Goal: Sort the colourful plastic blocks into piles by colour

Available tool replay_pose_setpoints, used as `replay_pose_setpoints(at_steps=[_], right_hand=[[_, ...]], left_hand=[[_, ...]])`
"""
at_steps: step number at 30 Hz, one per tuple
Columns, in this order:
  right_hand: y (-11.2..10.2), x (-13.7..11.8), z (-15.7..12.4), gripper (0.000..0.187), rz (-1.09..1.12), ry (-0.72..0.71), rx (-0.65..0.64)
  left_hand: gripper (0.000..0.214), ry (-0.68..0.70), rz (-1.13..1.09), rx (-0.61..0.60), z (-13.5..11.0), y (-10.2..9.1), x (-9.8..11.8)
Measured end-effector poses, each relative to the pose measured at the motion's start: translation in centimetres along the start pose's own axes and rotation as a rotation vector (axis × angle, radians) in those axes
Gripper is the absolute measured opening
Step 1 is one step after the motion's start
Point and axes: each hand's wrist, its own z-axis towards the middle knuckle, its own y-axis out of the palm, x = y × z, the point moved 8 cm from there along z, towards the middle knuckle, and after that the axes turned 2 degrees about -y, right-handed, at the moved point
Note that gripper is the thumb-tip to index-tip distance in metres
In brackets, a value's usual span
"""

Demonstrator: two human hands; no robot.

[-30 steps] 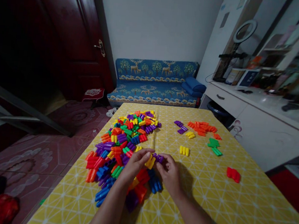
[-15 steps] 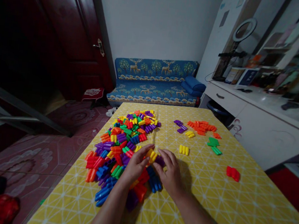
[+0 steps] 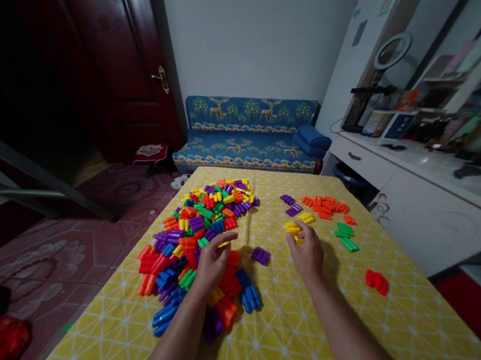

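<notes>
A big heap of mixed plastic blocks (image 3: 201, 227) covers the left half of the yellow tablecloth (image 3: 305, 336). My left hand (image 3: 211, 260) hovers over the heap's near right edge, fingers curled apart, nothing in them. My right hand (image 3: 307, 250) has reached to the right and pinches a yellow block (image 3: 292, 227) at the spot of the small yellow group. A single purple block (image 3: 260, 255) lies on the cloth between my hands.
Sorted groups lie at the far right: purple blocks (image 3: 290, 203), yellow blocks (image 3: 306, 217), orange blocks (image 3: 325, 205), green blocks (image 3: 344, 235), and a red block (image 3: 376, 281) nearer. A white cabinet (image 3: 410, 203) flanks the table's right side; a blue sofa (image 3: 249, 138) stands beyond.
My hands were together at the heap's edge with a yellow and a purple block. The right hand has since moved right with the yellow block; the purple block now lies on the cloth.
</notes>
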Motion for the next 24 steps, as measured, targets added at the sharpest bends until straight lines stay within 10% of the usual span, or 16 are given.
replay_pose_setpoints(at_steps=[5, 14, 19, 24], right_hand=[[1.7, 5.1, 2.5, 0.034, -0.273, -0.036, -0.144], [4.4, 9.4, 6.7, 0.040, -0.145, 0.094, -0.239], [4.1, 6.8, 5.0, 0.025, -0.043, -0.024, -0.289], [2.8, -1.1, 1.7, 0.015, 0.001, -0.305, -0.290]], left_hand=[[0.025, 0.020, 0.057, 0.018, -0.1, 0.1, 0.1], [0.023, 0.056, 0.120, 0.035, 0.0, -0.1, 0.4], [0.023, 0.058, 0.115, 0.029, 0.0, 0.1, 0.2], [0.025, 0.046, 0.134, 0.034, 0.0, 0.1, 0.2]])
